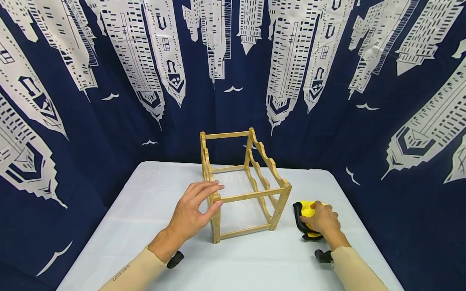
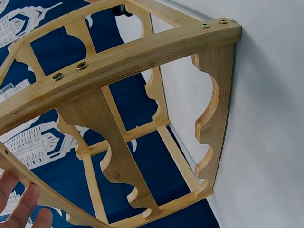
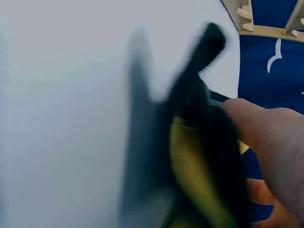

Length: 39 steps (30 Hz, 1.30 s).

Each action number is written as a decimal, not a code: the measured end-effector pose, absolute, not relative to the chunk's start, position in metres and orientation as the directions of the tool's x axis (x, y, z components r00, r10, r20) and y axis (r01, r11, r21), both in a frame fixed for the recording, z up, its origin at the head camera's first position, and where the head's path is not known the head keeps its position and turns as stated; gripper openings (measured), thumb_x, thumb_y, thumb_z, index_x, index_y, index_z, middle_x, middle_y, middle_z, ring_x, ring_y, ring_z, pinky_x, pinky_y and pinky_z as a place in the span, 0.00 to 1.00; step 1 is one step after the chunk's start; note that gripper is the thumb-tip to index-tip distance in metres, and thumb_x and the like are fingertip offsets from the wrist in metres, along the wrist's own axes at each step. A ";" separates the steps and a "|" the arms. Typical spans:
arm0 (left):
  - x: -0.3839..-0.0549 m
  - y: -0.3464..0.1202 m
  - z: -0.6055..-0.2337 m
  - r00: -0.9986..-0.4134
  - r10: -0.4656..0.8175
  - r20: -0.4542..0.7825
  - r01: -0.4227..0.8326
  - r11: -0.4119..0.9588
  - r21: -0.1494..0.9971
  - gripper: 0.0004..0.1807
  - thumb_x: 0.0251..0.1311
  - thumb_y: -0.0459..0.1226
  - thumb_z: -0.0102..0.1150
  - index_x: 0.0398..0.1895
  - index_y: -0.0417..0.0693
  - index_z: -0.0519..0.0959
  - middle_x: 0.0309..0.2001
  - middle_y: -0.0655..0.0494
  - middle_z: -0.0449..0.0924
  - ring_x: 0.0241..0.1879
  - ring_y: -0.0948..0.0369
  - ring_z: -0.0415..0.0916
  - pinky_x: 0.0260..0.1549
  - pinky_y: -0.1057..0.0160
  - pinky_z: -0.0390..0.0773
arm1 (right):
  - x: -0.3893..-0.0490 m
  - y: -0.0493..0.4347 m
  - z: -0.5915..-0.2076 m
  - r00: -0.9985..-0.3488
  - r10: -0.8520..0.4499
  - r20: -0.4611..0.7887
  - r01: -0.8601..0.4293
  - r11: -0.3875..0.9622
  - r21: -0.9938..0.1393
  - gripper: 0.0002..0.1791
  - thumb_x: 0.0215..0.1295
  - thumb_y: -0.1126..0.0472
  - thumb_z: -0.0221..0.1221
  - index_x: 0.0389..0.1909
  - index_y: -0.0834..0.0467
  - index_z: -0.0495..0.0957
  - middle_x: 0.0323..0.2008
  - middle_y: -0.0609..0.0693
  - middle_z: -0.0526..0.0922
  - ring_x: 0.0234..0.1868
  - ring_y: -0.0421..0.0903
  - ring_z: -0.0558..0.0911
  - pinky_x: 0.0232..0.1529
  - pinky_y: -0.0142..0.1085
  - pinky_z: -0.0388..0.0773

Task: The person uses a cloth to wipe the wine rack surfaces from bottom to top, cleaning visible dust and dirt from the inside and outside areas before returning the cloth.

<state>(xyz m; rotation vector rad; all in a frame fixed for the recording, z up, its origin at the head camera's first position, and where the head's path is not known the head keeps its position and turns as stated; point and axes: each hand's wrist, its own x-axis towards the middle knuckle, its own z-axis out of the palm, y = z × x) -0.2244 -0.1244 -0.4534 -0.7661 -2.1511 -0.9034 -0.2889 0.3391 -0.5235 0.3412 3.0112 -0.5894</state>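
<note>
A wooden rack (image 1: 251, 197) with scalloped rails stands on the white table. My left hand (image 1: 193, 208) is at its near left top corner, fingers fairly straight and thumb spread. In the left wrist view, its fingertips (image 2: 29, 197) are beside a wooden rail (image 2: 52, 202); whether they touch it I cannot tell. To the right of the rack, my right hand (image 1: 324, 221) pinches a yellow cloth with black edging (image 1: 307, 210), folded or bunched up. The right wrist view shows the thumb (image 3: 270, 137) against its dark edge, with the cloth blurred.
The white table (image 1: 251, 262) ends at a dark blue curtain (image 1: 225, 109) printed with white buildings. Black wrist-camera pieces are near both forearms, one by the left (image 1: 175, 259) and another by the right (image 1: 322, 255).
</note>
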 end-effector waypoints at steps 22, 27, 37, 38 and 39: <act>-0.229 -0.123 -0.451 -0.586 0.271 0.764 0.736 0.573 0.361 0.26 0.74 0.43 0.81 0.73 0.61 0.89 0.73 0.55 0.89 0.72 0.50 0.85 0.71 0.41 0.89 | -0.255 0.327 -0.536 -0.888 0.116 0.446 -0.146 0.847 -0.511 0.43 0.69 0.66 0.80 0.83 0.62 0.74 0.73 0.74 0.84 0.65 0.75 0.88 0.65 0.70 0.86; -0.229 -0.127 -0.452 -0.575 0.270 0.772 0.740 0.575 0.350 0.26 0.73 0.43 0.81 0.73 0.61 0.89 0.72 0.55 0.90 0.72 0.50 0.87 0.70 0.40 0.90 | -0.244 0.324 -0.530 -0.760 0.068 0.647 -0.321 0.826 -0.463 0.43 0.62 0.71 0.83 0.79 0.60 0.81 0.64 0.68 0.91 0.56 0.66 0.91 0.63 0.33 0.84; -0.226 -0.131 -0.450 -0.590 0.278 0.758 0.744 0.551 0.377 0.25 0.71 0.40 0.83 0.69 0.59 0.90 0.72 0.51 0.91 0.72 0.50 0.90 0.70 0.40 0.91 | -0.228 0.310 -0.514 -0.346 -0.141 0.928 -0.734 0.657 -0.174 0.27 0.76 0.53 0.72 0.64 0.70 0.88 0.48 0.68 0.92 0.57 0.37 0.86 0.75 0.16 0.74; -0.226 -0.131 -0.450 -0.591 0.280 0.757 0.744 0.552 0.376 0.24 0.72 0.40 0.83 0.69 0.59 0.90 0.72 0.51 0.91 0.71 0.50 0.90 0.70 0.40 0.91 | -0.228 0.307 -0.512 -0.299 -0.169 0.939 -0.761 0.637 -0.128 0.27 0.80 0.51 0.69 0.62 0.72 0.88 0.47 0.68 0.92 0.57 0.39 0.87 0.76 0.18 0.75; -0.226 -0.132 -0.450 -0.591 0.281 0.756 0.744 0.552 0.376 0.24 0.71 0.41 0.83 0.69 0.59 0.91 0.72 0.51 0.91 0.71 0.50 0.90 0.69 0.40 0.91 | -0.228 0.302 -0.509 -0.253 -0.198 0.947 -0.782 0.618 -0.080 0.27 0.83 0.49 0.67 0.59 0.73 0.88 0.46 0.69 0.92 0.55 0.42 0.88 0.77 0.19 0.76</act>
